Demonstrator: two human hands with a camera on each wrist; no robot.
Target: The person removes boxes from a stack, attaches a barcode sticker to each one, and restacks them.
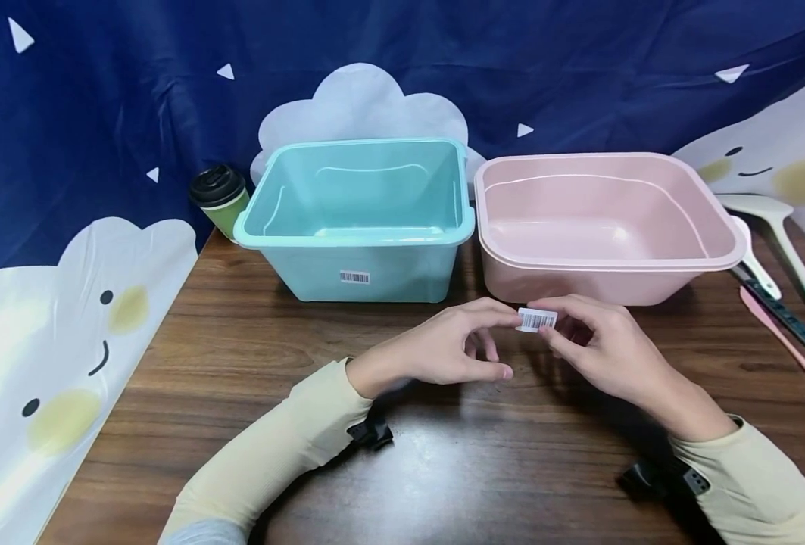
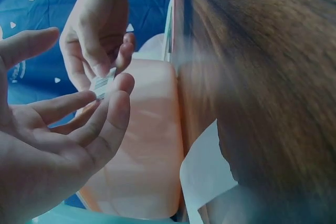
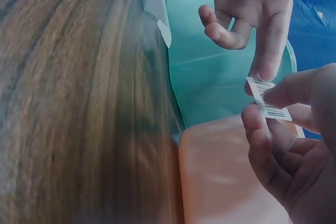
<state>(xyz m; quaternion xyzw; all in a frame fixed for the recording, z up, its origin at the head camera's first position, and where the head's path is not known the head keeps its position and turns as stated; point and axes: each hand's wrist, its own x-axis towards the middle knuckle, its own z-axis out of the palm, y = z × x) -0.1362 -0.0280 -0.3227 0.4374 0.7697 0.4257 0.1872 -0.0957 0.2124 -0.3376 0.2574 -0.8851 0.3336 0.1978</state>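
Observation:
A small white barcode sticker (image 1: pixel 537 319) is pinched between the thumb and fingers of my right hand (image 1: pixel 603 344), in front of the pink basin (image 1: pixel 600 280). My left hand (image 1: pixel 446 348) reaches in from the left, its extended fingertips at the sticker's left edge and its thumb held well apart. The right wrist view shows the barcode sticker (image 3: pixel 269 99) tilted, with the right thumb pressed on its printed face. Whether the left fingers touch it or stick to it, I cannot tell. A turquoise basin (image 1: pixel 375 265) with its own barcode label (image 1: pixel 354 277) stands left of the pink one.
Behind the turquoise basin's left side stands a green cup (image 1: pixel 228 212) with a black lid. Right of the pink basin lie several utensils, among them a pale green-handled one (image 1: pixel 800 257) and a pink-handled one (image 1: pixel 784 341). A blue cloth (image 1: pixel 136 113) hangs behind the wooden table (image 1: pixel 191 363).

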